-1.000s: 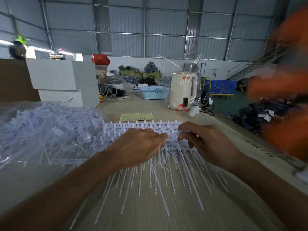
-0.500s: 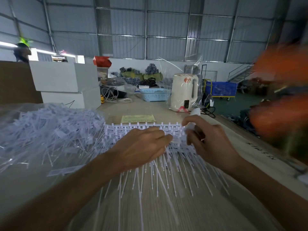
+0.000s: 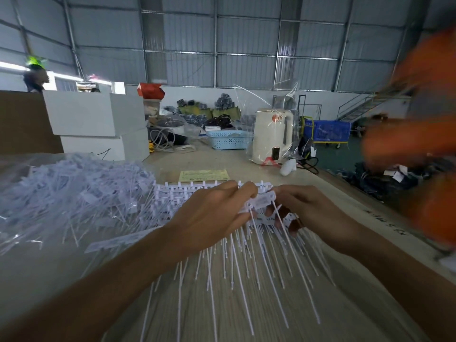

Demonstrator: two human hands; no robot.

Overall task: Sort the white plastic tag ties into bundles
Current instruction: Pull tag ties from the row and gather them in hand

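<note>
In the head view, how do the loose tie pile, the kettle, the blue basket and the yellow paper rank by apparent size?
1. Tie pile, clearly largest, though nearest the camera.
2. Kettle.
3. Basket and paper look alike; not ranked.

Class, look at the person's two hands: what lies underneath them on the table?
Under the left hand and right hand lies a lined-up row of white tag ties, tails fanning toward the camera. The heads directly beneath the palms are covered.

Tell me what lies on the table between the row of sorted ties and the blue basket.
In the head view, a yellow paper slip lies flat there, just behind the row of ties; beyond it the table is bare up to the basket.
</note>
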